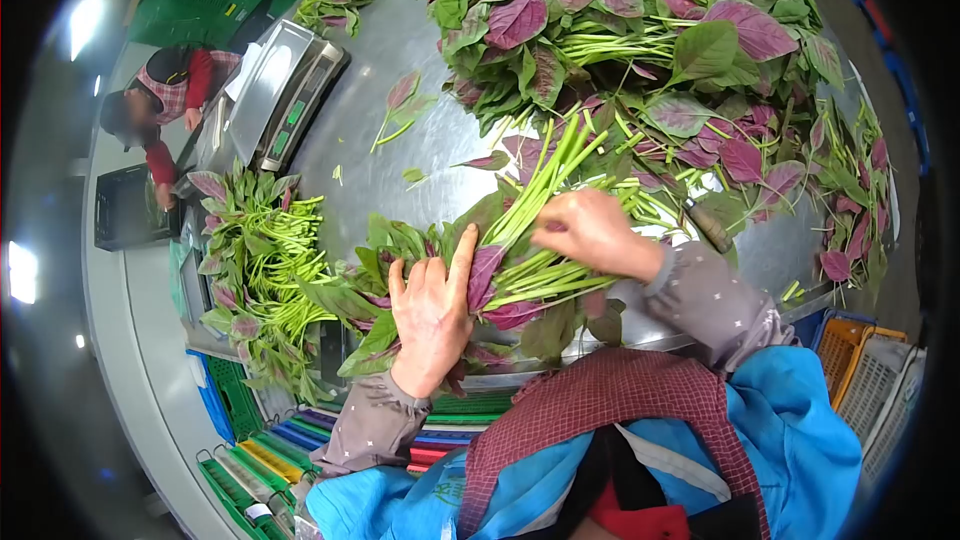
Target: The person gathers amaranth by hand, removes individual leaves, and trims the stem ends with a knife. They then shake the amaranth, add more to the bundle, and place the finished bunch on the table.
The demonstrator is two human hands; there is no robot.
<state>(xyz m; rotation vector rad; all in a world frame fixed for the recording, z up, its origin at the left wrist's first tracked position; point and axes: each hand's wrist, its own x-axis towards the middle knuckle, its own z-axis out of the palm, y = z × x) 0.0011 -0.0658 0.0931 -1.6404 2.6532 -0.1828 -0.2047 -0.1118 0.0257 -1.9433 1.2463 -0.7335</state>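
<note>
A bunch of amaranth [535, 285], with green stems and purple-green leaves, lies on the metal table in front of me. My left hand [432, 315] rests on its leafy end, fingers stretched out and lying against the leaves. At the stems, my right hand [590, 230] is closed with fingers curled, gripping amaranth stems; its fingertips are partly hidden. Loose stems and leaves [740, 160] spread beyond my right hand. A wooden handle [708, 228], perhaps a knife's, lies among them with its other end covered.
A large amaranth pile [600, 20] covers the table's far side. More bunches [265, 280] lie at the left, near a weighing scale [290, 105]. Another person [175, 90] stands beyond the scale. Stacked crates [255, 460] sit below the table edge; others [870, 370] stand at right.
</note>
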